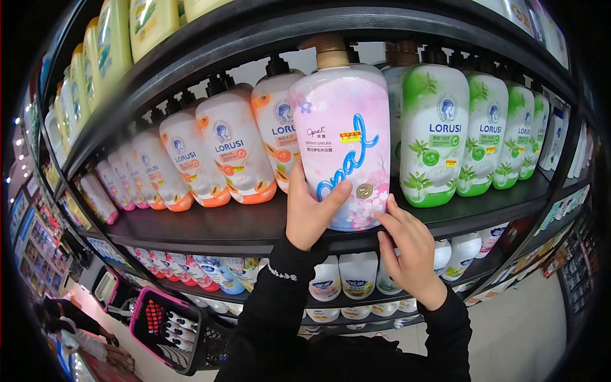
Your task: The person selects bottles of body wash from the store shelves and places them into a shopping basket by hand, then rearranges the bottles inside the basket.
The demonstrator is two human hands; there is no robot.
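A large pink pump bottle (344, 137) with a gold-brown pump top and blue "opal" lettering stands upright at the front of the dark shelf. My left hand (312, 207) grips its lower left side, thumb across the front and the other fingers behind. At the lower right edge, my right hand (410, 251) touches the bottle with its fingertips, the fingers partly spread. Just left of it is an orange-and-white LORUSI bottle (273, 114); a green-and-white LORUSI bottle (435, 134) stands on the right. The pink bottle hides part of what is behind it.
Yellow bottles (154, 28) line the upper shelf, close above the pump tops. The black shelf board (223, 223) runs beneath the row. White bottles (358, 274) fill the shelf below. A black basket with a pink rim (137, 312) is at lower left, near other people (86, 340).
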